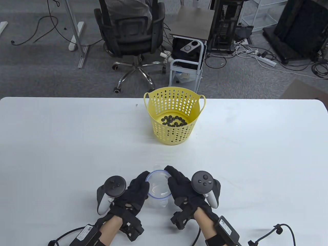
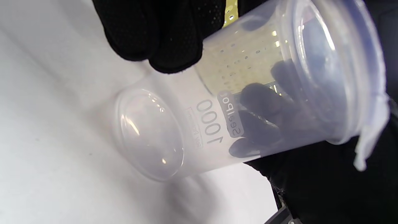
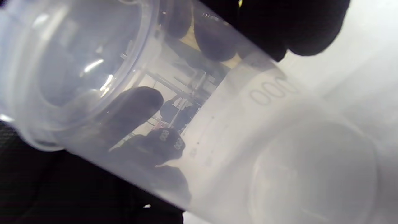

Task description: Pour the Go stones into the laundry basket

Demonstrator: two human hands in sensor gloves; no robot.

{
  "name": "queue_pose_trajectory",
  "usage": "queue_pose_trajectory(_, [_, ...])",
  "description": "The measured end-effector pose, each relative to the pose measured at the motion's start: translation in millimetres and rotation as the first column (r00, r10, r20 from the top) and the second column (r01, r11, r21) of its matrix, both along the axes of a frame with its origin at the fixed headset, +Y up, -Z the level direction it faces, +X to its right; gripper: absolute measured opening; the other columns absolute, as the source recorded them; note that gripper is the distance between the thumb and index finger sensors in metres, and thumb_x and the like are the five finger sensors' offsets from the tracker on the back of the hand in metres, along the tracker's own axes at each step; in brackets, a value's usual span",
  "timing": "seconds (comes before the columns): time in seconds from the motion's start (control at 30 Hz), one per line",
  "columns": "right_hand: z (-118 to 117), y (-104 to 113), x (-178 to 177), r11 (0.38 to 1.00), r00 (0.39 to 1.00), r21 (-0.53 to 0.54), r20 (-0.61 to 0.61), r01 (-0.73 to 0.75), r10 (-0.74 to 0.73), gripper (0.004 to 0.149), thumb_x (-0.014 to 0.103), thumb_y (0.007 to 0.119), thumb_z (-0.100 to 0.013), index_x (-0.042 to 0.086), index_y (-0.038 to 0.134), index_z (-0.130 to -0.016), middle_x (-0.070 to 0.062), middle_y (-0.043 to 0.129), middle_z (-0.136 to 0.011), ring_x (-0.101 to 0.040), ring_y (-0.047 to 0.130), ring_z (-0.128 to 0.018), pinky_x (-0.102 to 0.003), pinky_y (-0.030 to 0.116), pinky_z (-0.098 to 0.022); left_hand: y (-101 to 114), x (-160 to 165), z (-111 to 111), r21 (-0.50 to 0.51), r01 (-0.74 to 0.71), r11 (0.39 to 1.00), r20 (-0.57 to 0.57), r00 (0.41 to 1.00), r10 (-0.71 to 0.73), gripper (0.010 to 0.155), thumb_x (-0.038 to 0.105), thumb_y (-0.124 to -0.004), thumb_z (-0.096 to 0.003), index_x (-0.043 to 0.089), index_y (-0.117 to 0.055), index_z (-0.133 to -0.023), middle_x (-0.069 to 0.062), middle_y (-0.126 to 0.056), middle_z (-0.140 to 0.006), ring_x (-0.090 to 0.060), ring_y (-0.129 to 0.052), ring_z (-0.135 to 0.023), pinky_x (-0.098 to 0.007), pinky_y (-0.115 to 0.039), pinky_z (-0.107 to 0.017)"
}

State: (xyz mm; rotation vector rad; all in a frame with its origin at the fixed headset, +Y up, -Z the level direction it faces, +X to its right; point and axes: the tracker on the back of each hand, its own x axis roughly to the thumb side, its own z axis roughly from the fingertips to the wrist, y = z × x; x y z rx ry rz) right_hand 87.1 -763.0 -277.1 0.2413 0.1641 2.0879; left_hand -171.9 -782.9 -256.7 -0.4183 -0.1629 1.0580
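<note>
White table (image 1: 64, 143), mostly bare. Beyond its far edge I see grey carpet, an office chair (image 1: 130, 33), a small cart (image 1: 188, 59) and cables on the floor.

Basket (image 1: 174, 118) is yellow, perforated, upright, well ahead of both my hands near the table's far edge. Black stones (image 1: 173, 121) lie on its floor.

Hard to read: cup (image 1: 159, 187) is clear plastic with a bluish rim, so in the table view its wall nearly vanishes against the table. I see nothing in the cup in any view. Wrist views are filled by the cup and my gloves; through its wall I only get dark finger shapes and a "1000" mark. Whether the cup's base touches the table I can't tell. Forearms are cut off by the bottom edge.

Left hand (image 1: 132, 196) grips the cup from its left side, fingers (image 2: 155, 37) curled onto the wall. Right hand (image 1: 182, 189) grips it from the right, fingers (image 3: 279, 28) wrapped around the wall near the rim. Cup sits between the two palms, mouth up towards the camera. Trackers ride on the backs of both hands.
</note>
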Motion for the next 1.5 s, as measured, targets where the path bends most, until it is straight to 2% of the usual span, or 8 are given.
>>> queue_pose_trajectory(0.1, [-2, 0, 3, 0.999, 0.999, 0.006, 0.01, 0.051, -0.051, 0.061, 0.052, 0.064, -0.054, 0.018, 0.059, -0.104, -0.021, 0.074, -0.101, -0.053, 0.081, -0.078, -0.063, 0.071, -0.055, 6, -5, -1, -0.03, -0.037, 0.999, -0.02, 0.999, 0.037, 0.073, 0.073, -0.056, -0.0489, 0.04, -0.036, -0.112, -0.004, -0.054, -0.112, -0.027, -0.083, -0.083, -0.046, -0.074, -0.062])
queue_pose_trajectory(0.3, [-7, 8, 16, 0.989, 0.986, 0.072, 0.097, 0.13, -0.136, 0.064, 0.054, 0.07, -0.052, 0.014, 0.064, -0.101, -0.021, 0.078, -0.098, -0.053, 0.083, -0.077, -0.063, 0.072, -0.054, 31, -10, 3, 0.2, 0.101, 0.975, -0.126, 0.989, -0.076, 0.082, 0.075, -0.062, -0.0464, 0.032, -0.037, -0.112, -0.006, -0.052, -0.113, -0.033, -0.074, -0.094, -0.048, -0.071, -0.064])
queue_pose_trajectory(0.53, [-8, -7, 4, 0.979, 0.987, -0.128, -0.012, 0.156, -0.159, 0.08, 0.062, 0.054, -0.051, 0.007, 0.04, -0.108, -0.028, 0.051, -0.111, -0.063, 0.056, -0.092, -0.069, 0.06, -0.061, 12, 4, 0, 0.002, -0.01, 1.0, 0.002, 1.0, 0.01, 0.096, 0.083, -0.049, -0.0455, 0.024, -0.012, -0.111, -0.008, -0.014, -0.122, -0.043, -0.027, -0.112, -0.056, -0.054, -0.075])
queue_pose_trajectory(0.8, [-3, -22, -7, 0.901, 0.943, -0.358, -0.127, 0.245, -0.307, 0.079, 0.058, 0.047, -0.054, 0.008, 0.02, -0.109, -0.029, 0.029, -0.117, -0.068, 0.032, -0.097, -0.076, 0.047, -0.064, -2, 11, -1, -0.184, -0.144, 0.972, 0.069, 0.985, 0.158, 0.092, 0.081, -0.045, -0.0494, 0.025, -0.003, -0.11, -0.004, -0.003, -0.124, -0.042, -0.011, -0.114, -0.061, -0.047, -0.077])
queue_pose_trajectory(0.87, [-4, -23, -6, 0.892, 0.939, -0.371, -0.12, 0.26, -0.323, 0.078, 0.057, 0.048, -0.055, 0.008, 0.021, -0.109, -0.029, 0.029, -0.117, -0.068, 0.032, -0.097, -0.076, 0.045, -0.064, -1, 11, 0, -0.144, -0.101, 0.984, 0.062, 0.992, 0.111, 0.092, 0.08, -0.045, -0.0486, 0.025, -0.003, -0.109, -0.005, -0.005, -0.124, -0.042, -0.012, -0.114, -0.061, -0.048, -0.077])
queue_pose_trajectory(1.07, [-4, -8, 0, 0.963, 0.981, -0.236, -0.107, 0.134, -0.162, 0.084, 0.061, 0.056, -0.054, 0.004, 0.027, -0.108, -0.032, 0.035, -0.114, -0.067, 0.043, -0.095, -0.072, 0.052, -0.063, 6, 5, -5, -0.064, -0.053, 0.996, 0.07, 0.996, 0.058, 0.099, 0.083, -0.048, -0.0464, 0.021, 0.0, -0.106, -0.011, -0.004, -0.121, -0.045, -0.016, -0.112, -0.061, -0.048, -0.076])
queue_pose_trajectory(1.2, [-11, 6, 8, 0.994, 0.995, -0.045, 0.027, 0.097, -0.096, 0.084, 0.062, 0.066, -0.051, 0.008, 0.038, -0.108, -0.031, 0.046, -0.112, -0.065, 0.053, -0.093, -0.071, 0.057, -0.062, 25, -1, -1, 0.113, 0.003, 0.994, -0.045, 0.999, 0.002, 0.103, 0.085, -0.059, -0.0441, 0.027, -0.001, -0.106, -0.012, -0.01, -0.121, -0.045, -0.022, -0.112, -0.06, -0.051, -0.074])
queue_pose_trajectory(1.5, [-16, 3, 10, 0.995, 0.997, -0.064, 0.028, 0.08, -0.078, 0.077, 0.054, 0.072, -0.052, 0.01, 0.043, -0.108, -0.029, 0.05, -0.111, -0.063, 0.057, -0.092, -0.07, 0.059, -0.061, 27, 12, 3, 0.102, 0.092, 0.991, 0.075, 0.992, -0.1, 0.108, 0.08, -0.073, -0.0447, 0.033, 0.005, -0.102, -0.011, -0.003, -0.119, -0.046, -0.015, -0.111, -0.062, -0.047, -0.075])
